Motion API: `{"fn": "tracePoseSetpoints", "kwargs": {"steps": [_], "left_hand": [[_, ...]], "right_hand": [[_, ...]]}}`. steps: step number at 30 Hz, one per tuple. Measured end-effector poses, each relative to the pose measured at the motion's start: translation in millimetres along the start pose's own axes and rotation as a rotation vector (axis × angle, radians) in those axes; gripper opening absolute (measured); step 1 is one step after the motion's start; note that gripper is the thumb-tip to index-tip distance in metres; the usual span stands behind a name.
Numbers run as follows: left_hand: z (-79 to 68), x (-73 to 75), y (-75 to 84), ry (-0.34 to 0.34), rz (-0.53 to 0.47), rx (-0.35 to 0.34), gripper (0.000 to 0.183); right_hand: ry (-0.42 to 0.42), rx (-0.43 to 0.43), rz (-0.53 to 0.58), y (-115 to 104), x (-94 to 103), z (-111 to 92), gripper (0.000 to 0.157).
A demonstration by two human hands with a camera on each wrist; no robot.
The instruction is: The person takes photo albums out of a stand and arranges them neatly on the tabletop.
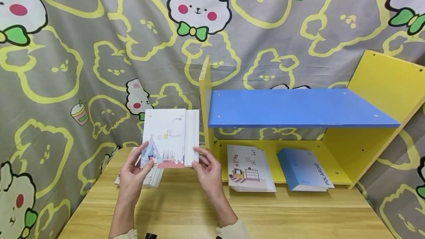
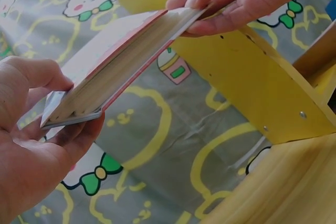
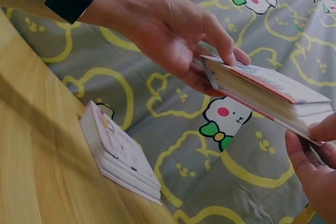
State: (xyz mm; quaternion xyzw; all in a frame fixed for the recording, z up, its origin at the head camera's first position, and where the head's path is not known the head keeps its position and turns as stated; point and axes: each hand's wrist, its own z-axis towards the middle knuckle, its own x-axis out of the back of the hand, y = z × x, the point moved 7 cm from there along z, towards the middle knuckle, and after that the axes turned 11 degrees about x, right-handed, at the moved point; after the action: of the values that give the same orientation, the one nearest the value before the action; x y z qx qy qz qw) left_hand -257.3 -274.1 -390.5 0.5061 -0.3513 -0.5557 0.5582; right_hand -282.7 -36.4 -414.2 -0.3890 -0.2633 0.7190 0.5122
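Both hands hold a white book (image 1: 164, 135) up above the table, its cover printed with a blue tent and a small room scene. My left hand (image 1: 132, 170) grips the lower left edge, thumb on the front cover. At the lower right edge, my right hand (image 1: 210, 172) pinches the pages and back cover that stick out past the front cover. Seen from the left wrist, the book (image 2: 115, 61) shows its thick page edges and red-edged covers. Another pale book (image 3: 123, 153) lies on the table behind, partly hidden in the head view.
A yellow shelf with a blue board (image 1: 299, 108) stands at the right. On its bottom lie a white illustrated book (image 1: 249, 167) and a blue book marked POLAROID (image 1: 303, 169), both jutting over the front edge. A patterned curtain (image 1: 99, 69) hangs behind the wooden table (image 1: 186, 209).
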Motion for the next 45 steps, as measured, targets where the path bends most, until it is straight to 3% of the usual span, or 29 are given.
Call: {"fn": "tracePoseSetpoints", "kwargs": {"steps": [18, 28, 45], "left_hand": [[2.4, 1.8, -8.5, -0.037, 0.015, -0.01, 0.058], [5.0, 5.5, -16.5, 0.002, 0.019, 0.02, 0.057], [7.6, 8.6, -24.2, -0.003, 0.076, 0.052, 0.057]], "right_hand": [[-0.003, 0.006, -0.022, 8.7, 0.7, -2.4, 0.044], [0.011, 0.0, -0.044, 16.7, 1.8, -3.9, 0.044], [0.012, -0.034, -0.078, 25.3, -1.3, -7.9, 0.046]]}}
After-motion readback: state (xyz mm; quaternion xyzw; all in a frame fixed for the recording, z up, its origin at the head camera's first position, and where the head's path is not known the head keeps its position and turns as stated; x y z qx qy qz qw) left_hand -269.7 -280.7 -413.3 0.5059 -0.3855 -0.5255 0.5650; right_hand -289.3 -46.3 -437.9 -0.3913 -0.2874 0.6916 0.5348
